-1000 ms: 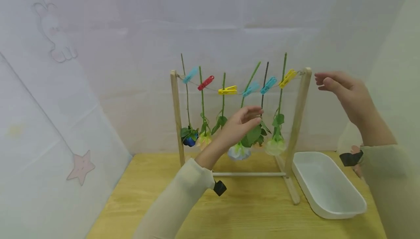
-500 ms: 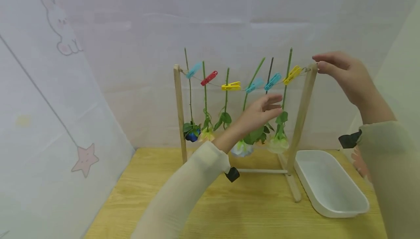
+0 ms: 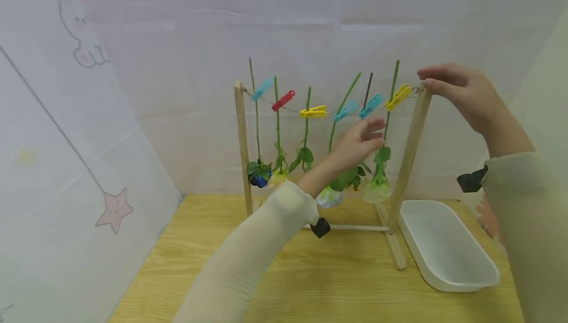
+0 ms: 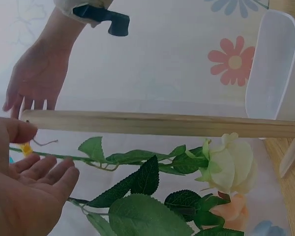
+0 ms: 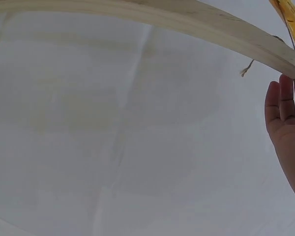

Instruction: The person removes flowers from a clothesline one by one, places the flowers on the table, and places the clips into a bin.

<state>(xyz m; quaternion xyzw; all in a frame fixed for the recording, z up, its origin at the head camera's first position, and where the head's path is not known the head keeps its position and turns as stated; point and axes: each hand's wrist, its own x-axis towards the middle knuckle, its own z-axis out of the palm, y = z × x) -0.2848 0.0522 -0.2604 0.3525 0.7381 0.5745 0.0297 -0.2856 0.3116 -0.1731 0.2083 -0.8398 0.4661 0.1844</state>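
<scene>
A wooden rack (image 3: 410,155) stands on the table with a string between its posts. Clothespins hold flowers upside down along it: light blue (image 3: 263,89), red (image 3: 283,101) and yellow (image 3: 312,112) ones among them. A blue rose (image 3: 260,177) hangs at the left end and a pale cream flower (image 3: 376,191) at the right. My right hand (image 3: 466,96) has its fingertips at the top of the right post, fingers loosely extended. My left hand (image 3: 357,143) hovers before the right-side flowers, holding nothing, its fingers relaxed; the left wrist view shows its palm (image 4: 27,196).
A white plastic basin (image 3: 448,249) sits right of the rack, close to its foot (image 3: 396,251). The wooden tabletop (image 3: 328,283) extends in front. A pale printed cloth (image 3: 177,91) hangs behind and at the sides.
My right hand has risen and moved in to the right post's top. My left hand has shifted up and right in front of the flowers. The view has tilted slightly.
</scene>
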